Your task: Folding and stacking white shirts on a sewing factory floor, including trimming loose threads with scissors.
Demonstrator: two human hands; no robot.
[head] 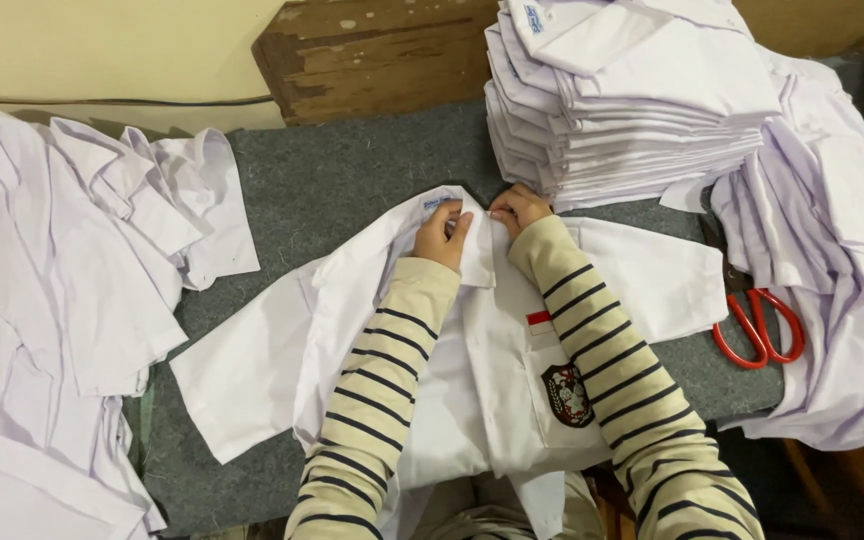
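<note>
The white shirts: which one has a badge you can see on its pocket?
The spread-out shirt under both hands, in the middle of the grey table. Its dark badge shows; the folded stack and loose piles show none.

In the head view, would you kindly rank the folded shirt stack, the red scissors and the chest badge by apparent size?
1. Folded shirt stack, largest by far.
2. Red scissors, partly hidden under cloth.
3. Chest badge, smallest, though only slightly smaller than the visible scissors.
</note>
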